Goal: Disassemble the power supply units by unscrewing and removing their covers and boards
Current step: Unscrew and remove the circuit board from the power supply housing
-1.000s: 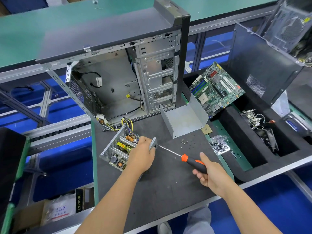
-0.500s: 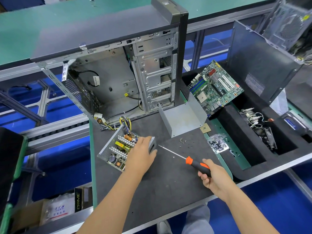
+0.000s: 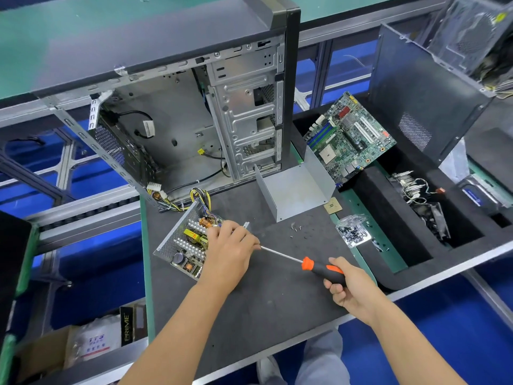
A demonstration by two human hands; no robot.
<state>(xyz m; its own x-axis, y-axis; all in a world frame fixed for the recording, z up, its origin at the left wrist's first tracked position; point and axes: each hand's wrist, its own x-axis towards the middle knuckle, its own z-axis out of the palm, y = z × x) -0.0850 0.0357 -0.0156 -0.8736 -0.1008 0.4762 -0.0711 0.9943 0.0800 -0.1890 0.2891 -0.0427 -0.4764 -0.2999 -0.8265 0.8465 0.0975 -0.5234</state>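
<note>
An open power supply unit (image 3: 183,243) lies on the dark mat, its board with coils, capacitors and heat sinks exposed and a bundle of coloured wires at its far end. My left hand (image 3: 230,251) grips its near right side and covers that part. My right hand (image 3: 348,287) holds the black and orange handle of a screwdriver (image 3: 311,265). The thin shaft points left, and its tip is hidden at my left hand. A removed grey metal cover (image 3: 294,190) stands behind on the mat.
An empty computer case (image 3: 177,129) stands open at the back. Loose screws (image 3: 298,230) and a bag of screws (image 3: 352,233) lie right of the unit. A motherboard (image 3: 348,137), a dark side panel (image 3: 422,107) and cables (image 3: 413,187) sit in black foam trays at right.
The screwdriver has drawn back to the right and toward me with my right hand. My left hand stays on the power supply unit.
</note>
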